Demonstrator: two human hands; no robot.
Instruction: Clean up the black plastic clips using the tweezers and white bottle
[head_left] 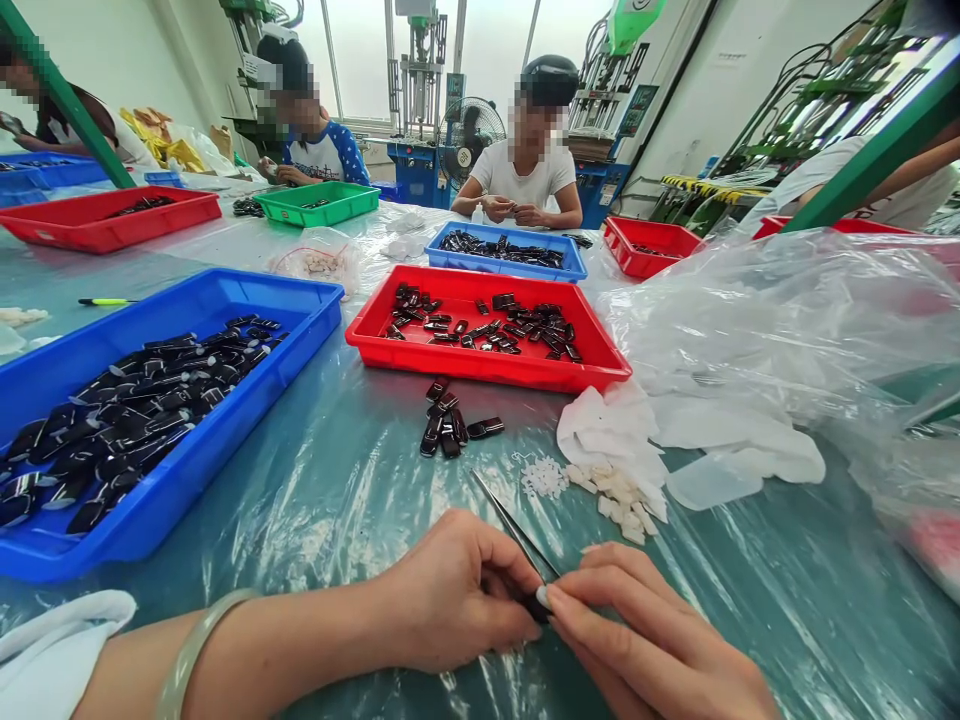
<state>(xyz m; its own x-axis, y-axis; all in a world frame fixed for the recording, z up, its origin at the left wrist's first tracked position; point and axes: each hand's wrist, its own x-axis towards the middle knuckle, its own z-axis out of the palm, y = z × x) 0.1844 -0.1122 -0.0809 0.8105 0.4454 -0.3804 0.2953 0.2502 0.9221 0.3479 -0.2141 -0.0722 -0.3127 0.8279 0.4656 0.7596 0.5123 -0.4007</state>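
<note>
My left hand (pixel 465 590) is closed around a small black glossy part (pixel 535 606), most of it hidden by the fingers. Against its end, my right hand (pixel 645 630) pinches a small white piece (pixel 542 597) between thumb and fingertip. A pair of metal tweezers (pixel 514 525) slants away between the hands, points toward the far side; whether a finger grips it or it lies on the table, I cannot tell. Beyond the hands lie several loose black parts (pixel 448 425), a little heap of tiny white bits (pixel 544 478) and a pile of cream-coloured pieces (pixel 619 495).
A blue tray (pixel 300 300) of black parts stands at left, a red tray (pixel 487 370) of them ahead. Crumpled clear plastic (pixel 750 320) and white wrapping (pixel 607 430) occupy the right. Across the plastic-covered table (pixel 315 500), co-workers (pixel 525 170) sit by more trays.
</note>
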